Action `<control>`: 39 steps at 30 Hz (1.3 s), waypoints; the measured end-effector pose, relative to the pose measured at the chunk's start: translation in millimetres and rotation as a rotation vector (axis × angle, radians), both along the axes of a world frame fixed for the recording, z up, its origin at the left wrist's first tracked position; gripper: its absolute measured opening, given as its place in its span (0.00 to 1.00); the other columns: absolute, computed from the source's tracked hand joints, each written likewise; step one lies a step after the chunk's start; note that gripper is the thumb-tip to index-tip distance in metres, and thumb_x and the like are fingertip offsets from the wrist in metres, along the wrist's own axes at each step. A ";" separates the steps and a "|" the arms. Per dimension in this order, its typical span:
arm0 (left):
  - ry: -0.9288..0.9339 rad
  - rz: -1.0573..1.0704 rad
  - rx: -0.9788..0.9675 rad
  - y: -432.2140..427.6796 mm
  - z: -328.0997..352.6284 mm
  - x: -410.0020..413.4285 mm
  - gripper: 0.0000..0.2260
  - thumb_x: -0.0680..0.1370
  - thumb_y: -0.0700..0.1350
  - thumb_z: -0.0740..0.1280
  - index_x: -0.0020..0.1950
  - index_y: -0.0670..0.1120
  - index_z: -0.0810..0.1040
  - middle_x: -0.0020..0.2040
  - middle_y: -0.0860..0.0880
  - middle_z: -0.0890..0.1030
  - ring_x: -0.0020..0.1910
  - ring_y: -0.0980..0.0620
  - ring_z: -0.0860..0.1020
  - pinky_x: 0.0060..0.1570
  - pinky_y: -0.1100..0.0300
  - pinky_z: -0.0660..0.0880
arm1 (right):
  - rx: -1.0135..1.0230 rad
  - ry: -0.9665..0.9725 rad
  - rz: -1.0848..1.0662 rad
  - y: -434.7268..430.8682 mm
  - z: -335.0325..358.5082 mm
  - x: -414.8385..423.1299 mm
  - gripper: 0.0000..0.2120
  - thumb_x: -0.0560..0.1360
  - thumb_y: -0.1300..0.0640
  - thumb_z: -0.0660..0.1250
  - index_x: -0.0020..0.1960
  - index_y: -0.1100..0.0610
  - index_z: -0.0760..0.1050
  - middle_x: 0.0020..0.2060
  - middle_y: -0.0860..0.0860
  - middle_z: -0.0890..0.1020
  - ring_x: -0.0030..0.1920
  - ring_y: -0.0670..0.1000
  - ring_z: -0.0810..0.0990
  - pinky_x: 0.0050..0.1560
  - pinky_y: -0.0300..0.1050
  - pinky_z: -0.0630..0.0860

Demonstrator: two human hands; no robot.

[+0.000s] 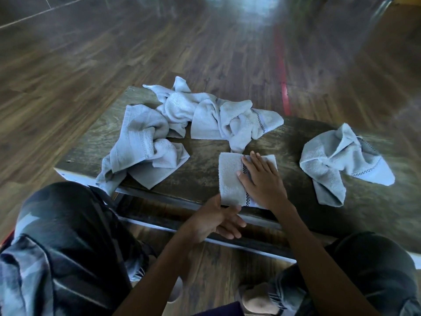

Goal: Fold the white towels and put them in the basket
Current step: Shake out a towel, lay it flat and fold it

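In the head view, one folded towel (230, 176) was seen at the near edge of the tabletop (205, 160). It was pressed flat by the right hand (262, 179), fingers straight. The left hand (211, 221), also spread, touched its near edge. Several crumpled towels (141, 151) lay unfolded, and no basket was visible.

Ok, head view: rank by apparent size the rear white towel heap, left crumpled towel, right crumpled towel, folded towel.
Rear heap of crumpled white towels
Left crumpled white towel and right crumpled white towel: look alike
Folded white towel

Low dark table (205, 169), wood-plank floor (68, 65) — red stripe (284, 92) across it
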State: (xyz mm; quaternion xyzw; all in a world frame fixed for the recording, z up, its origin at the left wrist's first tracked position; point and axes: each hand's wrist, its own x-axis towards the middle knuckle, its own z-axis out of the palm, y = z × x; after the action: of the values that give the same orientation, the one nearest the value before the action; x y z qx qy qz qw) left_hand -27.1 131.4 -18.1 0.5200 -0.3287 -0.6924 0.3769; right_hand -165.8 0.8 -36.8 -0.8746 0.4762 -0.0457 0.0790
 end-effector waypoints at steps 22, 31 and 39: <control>0.044 0.221 -0.025 12.0 -14.6 -9.4 0.12 0.75 0.46 0.70 0.57 0.48 0.75 0.51 0.43 0.84 0.50 0.48 0.83 0.42 0.50 0.82 | -0.060 -0.033 -0.097 4.6 -4.2 6.0 0.24 0.81 0.44 0.47 0.75 0.48 0.56 0.77 0.50 0.55 0.77 0.48 0.48 0.76 0.48 0.44; 0.068 0.298 -0.015 15.7 -11.8 -2.9 0.15 0.73 0.44 0.73 0.56 0.41 0.74 0.50 0.41 0.84 0.52 0.48 0.83 0.41 0.50 0.82 | -0.046 -0.040 -0.102 2.7 -3.2 4.7 0.23 0.81 0.44 0.47 0.74 0.46 0.57 0.77 0.50 0.55 0.77 0.48 0.49 0.75 0.48 0.44; -0.463 0.380 -0.117 16.9 2.6 7.5 0.22 0.73 0.51 0.72 0.63 0.50 0.70 0.47 0.51 0.81 0.46 0.54 0.81 0.43 0.58 0.79 | 0.328 -0.585 -0.145 4.2 26.8 -17.5 0.22 0.78 0.44 0.54 0.70 0.48 0.67 0.72 0.49 0.66 0.74 0.49 0.60 0.73 0.58 0.56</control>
State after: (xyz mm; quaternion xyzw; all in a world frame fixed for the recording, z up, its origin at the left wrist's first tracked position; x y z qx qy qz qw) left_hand -19.6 148.3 -15.5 0.6936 -0.3417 -0.4526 0.4441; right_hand -183.3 4.9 -10.0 -0.7640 0.4954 -0.2228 0.3482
